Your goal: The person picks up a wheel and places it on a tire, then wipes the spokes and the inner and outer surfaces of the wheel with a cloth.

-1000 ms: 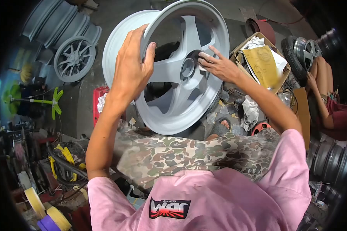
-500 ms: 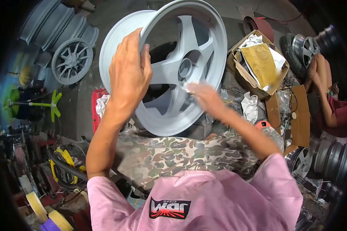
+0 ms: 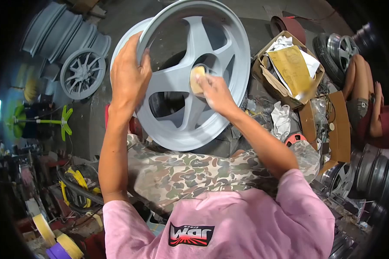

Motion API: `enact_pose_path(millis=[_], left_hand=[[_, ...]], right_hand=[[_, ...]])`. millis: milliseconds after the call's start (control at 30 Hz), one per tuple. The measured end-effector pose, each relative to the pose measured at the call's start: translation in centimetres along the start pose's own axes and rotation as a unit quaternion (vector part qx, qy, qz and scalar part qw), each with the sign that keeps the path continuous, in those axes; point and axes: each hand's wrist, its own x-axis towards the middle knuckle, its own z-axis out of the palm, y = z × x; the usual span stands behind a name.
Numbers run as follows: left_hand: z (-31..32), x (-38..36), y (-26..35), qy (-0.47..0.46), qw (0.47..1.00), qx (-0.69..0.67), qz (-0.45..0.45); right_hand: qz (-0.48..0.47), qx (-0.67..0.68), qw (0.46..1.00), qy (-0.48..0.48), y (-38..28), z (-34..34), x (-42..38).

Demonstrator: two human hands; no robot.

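Over your lap, both arms reach forward to the grey wheel (image 3: 190, 73) standing on edge.

Your left hand (image 3: 127, 75) curls over the rim's upper left edge, fingers closed around it. Your right hand (image 3: 214, 93) presses a yellow sanding pad (image 3: 197, 77) against the hub, fingers wrapped on it. A cardboard box (image 3: 289, 73) crowds the right side; spare wheels (image 3: 73, 56) lie well left.
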Motion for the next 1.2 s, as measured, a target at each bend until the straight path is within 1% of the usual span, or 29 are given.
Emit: enact_pose_path(millis=[33, 100, 133, 167, 233, 300, 333, 367, 400, 433, 467, 500, 567, 600, 633, 700, 733, 767, 800, 833, 867, 900, 933, 967, 1000, 1033, 1067, 1167, 1200], left_hand=[[0.0, 0.1, 0.1, 0.002, 1.000, -0.001, 0.006], [0.1, -0.2, -0.1, 0.004, 1.000, 0.021, 0.016], [0.2, -0.4, 0.0, 0.017, 0.999, 0.025, 0.044], [0.4, -0.5, 0.2, 0.018, 0.999, 0.024, 0.042], [0.4, -0.6, 1.6, 0.004, 1.000, -0.015, 0.026], [0.4, -0.8, 1.0, 0.006, 0.999, -0.010, 0.029], [0.3, -0.7, 0.7, 0.007, 1.000, -0.003, 0.028], [0.2, -0.5, 0.6, 0.007, 0.999, -0.004, 0.031], [0.2, -0.6, 0.5, 0.012, 0.999, -0.004, 0.029], [0.2, -0.8, 0.4, 0.016, 1.000, -0.005, 0.025], [0.3, -1.0, 0.7, 0.016, 1.000, -0.006, 0.023], [0.4, -1.1, 1.1, 0.022, 0.999, 0.001, 0.044], [0.5, -0.9, 1.1, 0.028, 0.998, 0.007, 0.064], [0.4, -0.8, 1.0, 0.025, 0.998, 0.004, 0.060], [0.4, -1.0, 1.0, 0.021, 0.998, 0.000, 0.053], [0.6, -1.0, 1.0, 0.019, 0.999, -0.001, 0.036], [0.7, -1.0, 0.9, 0.018, 0.999, -0.006, 0.048], [0.6, -1.1, 0.9, 0.017, 0.998, -0.011, 0.059], [0.4, -1.2, 0.9, 0.021, 0.998, -0.012, 0.057], [0.3, -1.1, 0.9, 0.017, 0.998, -0.046, 0.038], [0.3, -1.3, 0.8, 0.011, 0.997, -0.078, 0.017], [0.5, -1.6, 0.9, 0.008, 0.997, -0.076, 0.012], [0.8, -1.7, 1.1, 0.007, 0.992, -0.122, 0.005], [1.0, -1.6, 1.3, 0.009, 0.986, -0.167, 0.001], [1.0, -1.7, 1.4, 0.007, 0.986, -0.165, 0.002], [0.9, -2.0, 1.6, 0.001, 0.984, -0.178, -0.014], [0.7, -2.4, 1.7, -0.005, 0.981, -0.192, -0.031], [0.1, -4.9, 1.7, 0.029, 0.993, -0.116, 0.009], [-0.3, -6.0, 2.1, 0.026, 0.993, -0.115, 0.009]], right_hand=[[-0.004, 0.000, 1.000, 0.005, -0.2, -0.3, -0.3], [-0.074, -0.175, 0.981, -0.049, -0.2, -0.4, -1.4], [-0.177, -0.249, 0.951, -0.056, 1.5, -1.0, -1.8], [-0.177, -0.251, 0.950, -0.058, 3.1, -1.9, -1.5], [-0.224, -0.344, 0.901, -0.138, 3.1, -3.3, -1.3], [-0.202, -0.400, 0.883, -0.138, 2.2, -1.7, 0.1], [-0.102, -0.201, 0.967, -0.119, 1.5, -1.3, 2.0], [0.004, 0.012, 0.996, -0.094, 0.9, -1.4, 3.7], [0.088, 0.245, 0.965, -0.005, -0.1, -2.1, 4.8], [0.167, 0.460, 0.868, 0.083, -0.9, -2.8, 5.9], [0.117, 0.523, 0.839, 0.098, 0.8, -3.1, 6.7], [0.115, 0.522, 0.840, 0.097, 3.1, -3.0, 6.7], [0.141, 0.627, 0.748, 0.165, 6.4, -2.4, 5.7], [0.196, 0.677, 0.669, 0.237, 5.6, -2.0, 4.8], [0.199, 0.675, 0.669, 0.240, 6.0, -2.4, 5.5], [0.132, 0.678, 0.708, 0.147, 6.1, -3.3, 7.8], [0.141, 0.560, 0.793, 0.196, 1.1, -2.8, 6.7], [0.141, 0.475, 0.847, 0.192, -0.7, -1.5, 5.6], [0.093, 0.340, 0.927, 0.130, -0.7, -0.4, 3.5], [0.041, 0.195, 0.978, 0.062, -0.3, 0.7, 1.6], [-0.059, -0.057, 0.997, 0.002, 1.8, 0.5, 0.1], [-0.056, -0.056, 0.997, -0.003, 4.0, -0.6, -0.4], [-0.176, -0.183, 0.965, -0.063, 6.3, -2.1, -1.3], [-0.294, -0.305, 0.898, -0.120, 7.6, -4.0, -1.9], [-0.334, -0.497, 0.791, -0.127, 8.2, -6.6, -1.3], [-0.356, -0.665, 0.644, -0.129, 8.7, -9.0, 0.3], [-0.349, -0.724, 0.585, -0.108, 8.0, -10.5, 1.6], [-0.306, -0.767, 0.558, -0.088, 5.9, -8.4, 1.6], [-0.342, -0.757, 0.553, -0.063, 7.8, -7.3, 0.8]])
